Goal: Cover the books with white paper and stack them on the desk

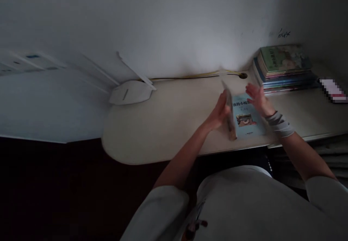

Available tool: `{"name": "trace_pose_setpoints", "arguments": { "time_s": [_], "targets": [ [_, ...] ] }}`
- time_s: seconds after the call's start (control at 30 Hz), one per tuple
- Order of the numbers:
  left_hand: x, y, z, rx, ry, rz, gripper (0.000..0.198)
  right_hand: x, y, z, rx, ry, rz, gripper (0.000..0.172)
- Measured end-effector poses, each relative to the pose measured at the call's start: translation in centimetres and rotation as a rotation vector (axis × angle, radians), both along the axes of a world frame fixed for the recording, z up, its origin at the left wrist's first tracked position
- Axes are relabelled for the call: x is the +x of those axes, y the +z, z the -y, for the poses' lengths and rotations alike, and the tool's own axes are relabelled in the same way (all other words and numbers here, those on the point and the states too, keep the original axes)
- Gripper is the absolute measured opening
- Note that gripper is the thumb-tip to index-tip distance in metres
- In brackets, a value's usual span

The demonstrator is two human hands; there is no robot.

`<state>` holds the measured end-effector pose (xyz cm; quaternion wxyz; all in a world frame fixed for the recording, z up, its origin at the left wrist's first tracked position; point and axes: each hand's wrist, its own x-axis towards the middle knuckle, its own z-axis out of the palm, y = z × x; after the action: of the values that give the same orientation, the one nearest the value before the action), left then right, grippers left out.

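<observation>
Head cam shot, pretty dim lighting. Left hand pinching a thin book between thumb and fingers, book up on its edge, kinda blurry, bottom end right at the left edge of the blue book. Right hand open, fingers spread wide, just above the far edge of that blue book, nothing in it. Blue book lying flat on the surface, cover up, picture and title showing. Past it, toward the wall and off to the right, a stack of books. Just behind it, a yellow cable running into a hole. Well left of it, a white plastic device. Striped wrap around the right wrist.
</observation>
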<state>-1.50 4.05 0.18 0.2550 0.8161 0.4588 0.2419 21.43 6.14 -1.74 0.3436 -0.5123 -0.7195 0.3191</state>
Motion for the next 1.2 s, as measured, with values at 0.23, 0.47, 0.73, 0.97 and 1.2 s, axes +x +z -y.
{"name": "trace_pose_setpoints", "arguments": {
  "time_s": [0.23, 0.47, 0.73, 0.97, 1.2],
  "targets": [
    [7.0, -0.7, -1.4, 0.063, -0.16, -0.417, 0.085, 6.2, 0.6, 2.3, -0.04, -0.171, -0.139, 0.076],
    [8.2, -2.8, -1.2, 0.138, -0.162, -0.561, 0.085, 6.3, 1.0, 5.7, 0.067, -0.08, 0.217, 0.078],
    [6.9, -0.9, -4.1, 0.112, -0.05, -0.565, 0.07, 0.6, 2.9, 12.3, 0.322, 0.155, 0.988, 0.043],
    [2.5, -0.9, -3.2, 0.147, 0.081, -0.664, 0.058, 2.0, -2.8, 14.0, 0.317, -0.094, 1.045, 0.055],
    [-4.3, 0.8, 1.2, -0.135, 0.258, -0.774, 0.048, 1.1, -2.6, 6.3, 0.194, -0.221, 1.012, 0.057]
  ]
}}
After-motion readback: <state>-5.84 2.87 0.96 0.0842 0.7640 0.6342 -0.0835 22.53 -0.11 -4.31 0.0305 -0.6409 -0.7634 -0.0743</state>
